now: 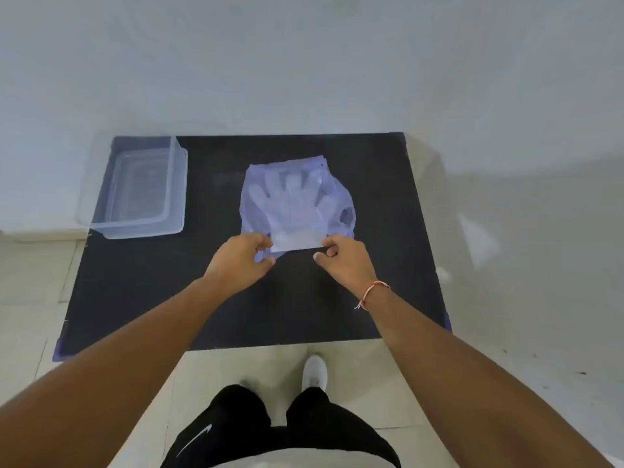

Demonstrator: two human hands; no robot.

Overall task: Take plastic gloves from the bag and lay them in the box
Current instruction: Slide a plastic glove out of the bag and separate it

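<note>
A pale blue plastic bag lies in the middle of the black table. A clear plastic glove lies flat on top of the bag, fingers pointing away from me. My left hand pinches the glove's near left corner at the cuff. My right hand pinches the near right corner. A clear plastic box stands open at the table's far left corner, with nothing visible inside.
The table stands against a pale wall. Light floor tiles surround it, and a white shoe shows below the table's near edge. A red and white thread band is on my right wrist.
</note>
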